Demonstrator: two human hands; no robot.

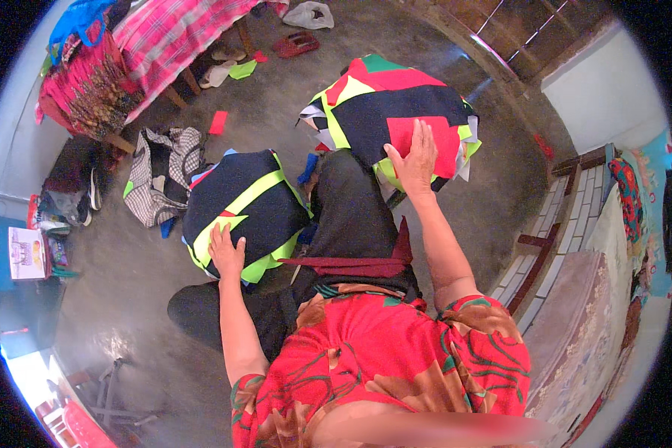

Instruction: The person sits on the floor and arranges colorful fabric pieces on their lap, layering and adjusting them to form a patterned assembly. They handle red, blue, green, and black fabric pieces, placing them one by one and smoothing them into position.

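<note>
On the floor, left to right: loose checked cloth [143,201], seemingly not gathered; a dark-and-lime pile [254,187], the left hand [228,254] resting there, fingers spread, gripping nothing; a bigger pile [366,123], the right hand [418,160] open flat over it, empty. Both piles look gathered already.
</note>
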